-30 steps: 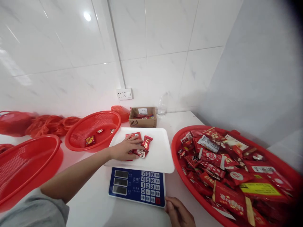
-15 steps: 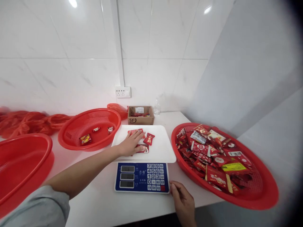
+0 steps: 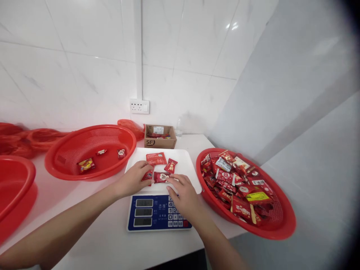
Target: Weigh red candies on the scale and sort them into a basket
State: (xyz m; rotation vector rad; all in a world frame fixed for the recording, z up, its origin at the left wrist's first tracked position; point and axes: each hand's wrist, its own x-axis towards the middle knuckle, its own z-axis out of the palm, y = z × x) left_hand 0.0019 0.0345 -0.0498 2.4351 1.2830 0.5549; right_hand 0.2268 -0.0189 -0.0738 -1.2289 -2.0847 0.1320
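Several red snack packets lie on the white pan (image 3: 188, 161) of a digital scale (image 3: 157, 213). My left hand (image 3: 135, 180) has its thumb and fingers curled around a small red snack packet (image 3: 148, 175), partly covered by the fingers. Beside it lies a longer red snack packet (image 3: 161, 177) with a pale emblem. My right hand (image 3: 184, 195), fingers apart, touches that packet's right end with its fingertips. Farther back on the pan are a flat red packet (image 3: 156, 158) and a twisted-end red packet (image 3: 171, 165). My right forearm and hand cover part of the keypad.
At right, a red basket (image 3: 289, 225) is heaped with snack packets. Another red basket (image 3: 56, 170) at left holds a few. A third red basket (image 3: 17, 159) is cut off at the left edge. Behind the scale stand a small cardboard box (image 3: 160, 143) and red plastic bags (image 3: 45, 137).
My right hand has moved from beside the scale onto the pan. My left hand has drawn back from over the packets and curled around a small one. The view has shifted.
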